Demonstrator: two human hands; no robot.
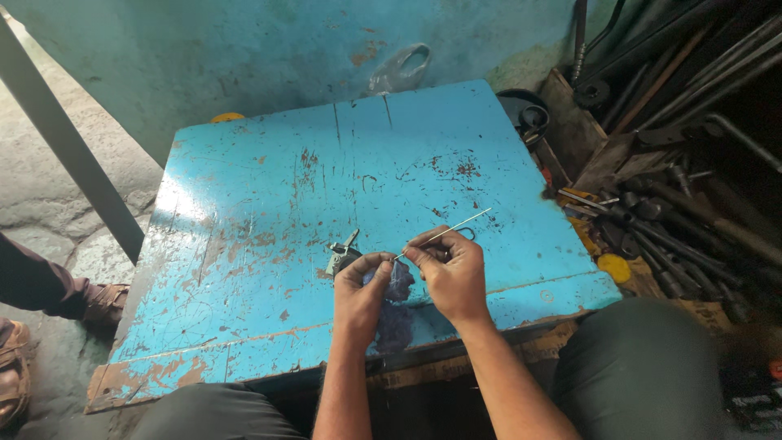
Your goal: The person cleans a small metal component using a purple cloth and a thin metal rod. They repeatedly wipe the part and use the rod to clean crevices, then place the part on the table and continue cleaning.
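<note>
Blue rag and thin wire gripped over worn blue table.
Dark blue rag (397, 293) is pinched by left hand (361, 295) at the table's (269, 204) near edge; thin metal wire (446, 233) is pinched in right hand (453, 273) fingertips. Small metal part (342, 253) is seen just behind left hand. Metal rods and tools (676, 220) are piled right of table.

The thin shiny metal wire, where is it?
The thin metal wire is pinched in the right hand, slanting up-right over the scratched blue table, beside the left hand.
</note>
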